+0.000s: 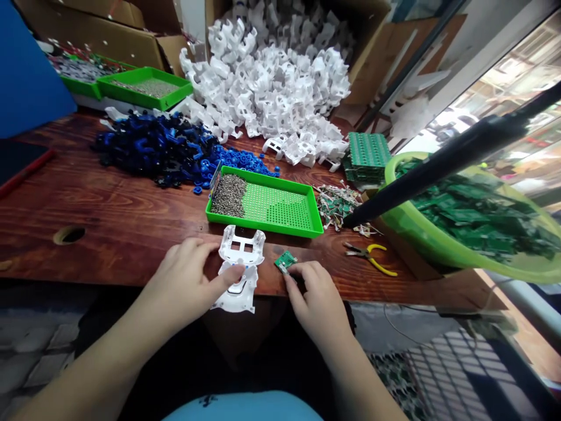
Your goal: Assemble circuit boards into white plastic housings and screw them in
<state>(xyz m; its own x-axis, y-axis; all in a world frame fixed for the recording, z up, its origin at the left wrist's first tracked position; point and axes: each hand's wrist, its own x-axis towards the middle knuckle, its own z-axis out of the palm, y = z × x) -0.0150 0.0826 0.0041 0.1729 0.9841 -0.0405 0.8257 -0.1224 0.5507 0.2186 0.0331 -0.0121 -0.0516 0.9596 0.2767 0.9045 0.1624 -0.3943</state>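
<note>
At the table's front edge, my left hand (193, 280) is closed on a white plastic shell (235, 297), its thumb lying across the top. Touching that piece at its far side is a second white plastic part (242, 248) with two square openings. To the right, my right hand (314, 286) pinches a small green circuit board (286, 260) between thumb and fingers, just above the wood. Behind both hands stands a green tray (280, 228) with small metal screws (228, 196) heaped at its left end.
Yellow-handled pliers (370, 254) lie right of my right hand. A black pole (438, 158) slants across the right side before a green basket (394, 199) of circuit boards. White shells (280, 88) and blue parts (153, 146) are piled behind. A round hole (69, 235) pierces the table at left.
</note>
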